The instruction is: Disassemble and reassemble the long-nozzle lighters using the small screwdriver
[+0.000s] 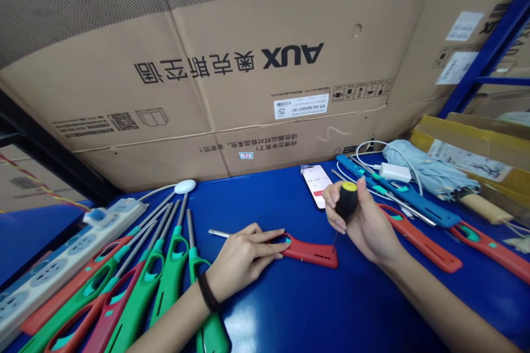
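Observation:
A red gas lighter [308,252] with a turquoise trigger and a metal barrel lies on the blue tabletop [285,309]. My left hand [247,252] holds it down near the trigger, its fingers laid across the guard and the barrel running out beyond the hand. In my right hand [368,226] is a screwdriver [348,200] with a black and yellow handle, gripped upright. Its thin shaft points down at the butt end of the lighter, where the tip seems to touch the red body.
Green and red lighters [169,281] fan out at left beside a white power strip [78,253]. Behind my right hand lies a phone [317,183]. More red and blue lighters [418,237], a charger [395,172] and a folded umbrella [430,168] fill the right. Cardboard [232,22] stands behind.

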{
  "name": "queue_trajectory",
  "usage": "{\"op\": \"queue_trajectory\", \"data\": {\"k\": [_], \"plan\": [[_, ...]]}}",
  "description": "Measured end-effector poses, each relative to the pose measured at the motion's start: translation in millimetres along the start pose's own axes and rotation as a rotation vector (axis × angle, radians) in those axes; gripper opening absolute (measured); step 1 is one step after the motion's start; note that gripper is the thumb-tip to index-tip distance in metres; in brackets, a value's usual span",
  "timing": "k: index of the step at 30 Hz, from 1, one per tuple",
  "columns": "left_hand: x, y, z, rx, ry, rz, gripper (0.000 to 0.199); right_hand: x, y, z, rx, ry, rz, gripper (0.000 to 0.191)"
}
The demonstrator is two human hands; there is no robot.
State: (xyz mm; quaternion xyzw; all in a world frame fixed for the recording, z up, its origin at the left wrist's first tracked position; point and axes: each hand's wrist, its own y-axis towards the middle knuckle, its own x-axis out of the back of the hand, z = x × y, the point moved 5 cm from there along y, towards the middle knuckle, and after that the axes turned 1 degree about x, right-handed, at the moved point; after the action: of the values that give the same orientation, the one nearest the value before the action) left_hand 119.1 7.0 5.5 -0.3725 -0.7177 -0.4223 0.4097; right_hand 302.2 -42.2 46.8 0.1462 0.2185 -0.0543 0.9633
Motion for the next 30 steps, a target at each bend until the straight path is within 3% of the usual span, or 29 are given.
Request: {"op": "queue_trajectory", "data": {"k": [3,8,13,19,24,30], "plan": [[-0.1,-0.1,0.2,0.002,-0.003,0.001,0.027,-0.5,0.4,-0.6,-0.027,0.061,0.011,0.05],[0.0,-0.9,0.8,0.002,0.002,0.002,0.027,-0.2,-0.8,0.7,0.05,0.023,0.024,0.034],[-0.1,-0.6,1.0,0.006,0.001,0.005,0.027,0.1,0.1,-3.0,-0.016,0.054,0.024,0.048],[-0.1,-0.5,0.8,0.005,0.001,0.007,0.028,1.6,-1.0,0.2,0.041,0.033,0.017,0.034],[-0.2,-1.0,1.1,0.007,-0.002,0.003,0.028,-0.9,-3.2,-2.9,-0.043,0.082,0.064,0.052],[0.4,0.2,1.3,0.007,0.002,0.004,0.028,-0.5,-3.2,0.4,0.04,0.073,0.045,0.034]]}}
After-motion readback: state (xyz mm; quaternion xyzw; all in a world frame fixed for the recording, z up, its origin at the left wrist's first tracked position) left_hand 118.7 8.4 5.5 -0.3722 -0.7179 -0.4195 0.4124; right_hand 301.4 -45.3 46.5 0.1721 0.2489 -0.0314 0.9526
